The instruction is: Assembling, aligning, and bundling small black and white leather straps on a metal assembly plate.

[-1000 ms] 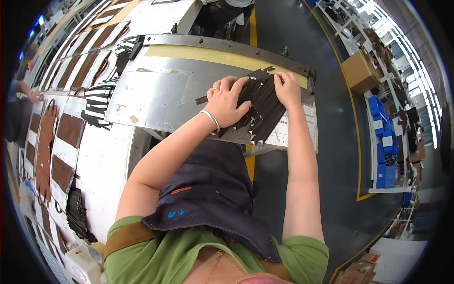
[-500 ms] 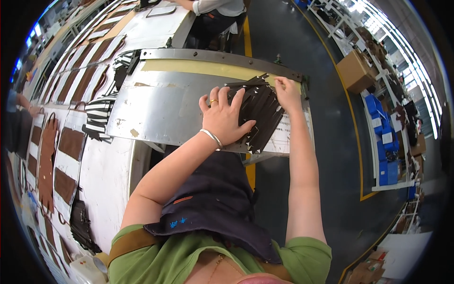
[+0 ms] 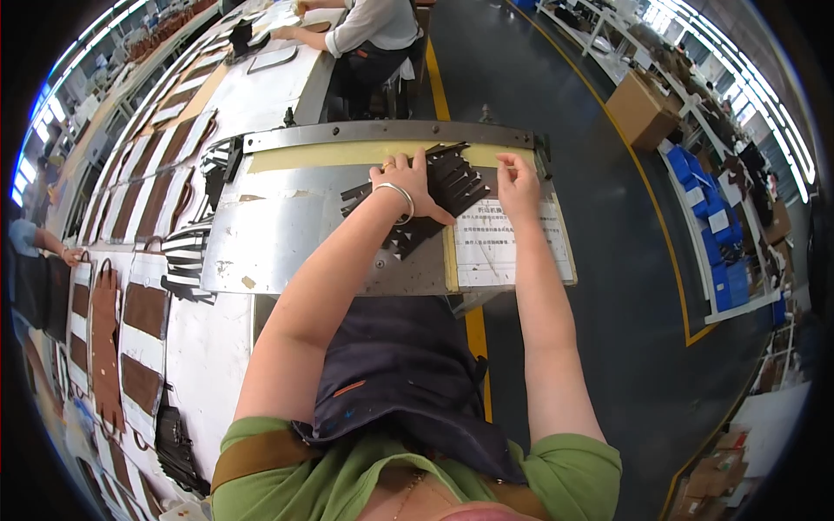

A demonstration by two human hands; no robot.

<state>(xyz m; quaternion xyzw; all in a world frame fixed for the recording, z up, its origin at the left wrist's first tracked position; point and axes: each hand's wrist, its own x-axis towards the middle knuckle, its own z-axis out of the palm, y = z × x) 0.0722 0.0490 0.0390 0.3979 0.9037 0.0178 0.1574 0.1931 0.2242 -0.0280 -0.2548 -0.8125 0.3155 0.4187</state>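
Palm down and fingers apart, my left hand (image 3: 412, 184) presses flat on a fanned pile of dark strips (image 3: 456, 178), touching them from above without closing around any. My right hand (image 3: 519, 193) is curled, the fingers bunched narrowly near the right end of the metal plate (image 3: 295, 230); whether thumb and finger meet, or pinch something thin, I cannot tell.

The strips lie right of the plate's middle, running out past my left hand on both sides, their pale tips showing. My right fingers are apart from the pile, just beside it on the plate's right-hand side. My own left hand and bracelet (image 3: 399, 200) hide the middle of the pile.

On the plate's near right part lies a printed sheet (image 3: 486, 247), partly covered by my right forearm. Along the plate's far side run a yellow band (image 3: 313, 159) and a steel bar (image 3: 373, 132). Left of the plate, striped pieces (image 3: 187, 260) lie on a white table (image 3: 208, 356). Beyond the plate sits another person (image 3: 373, 30); well to its right are blue bins (image 3: 695, 195).
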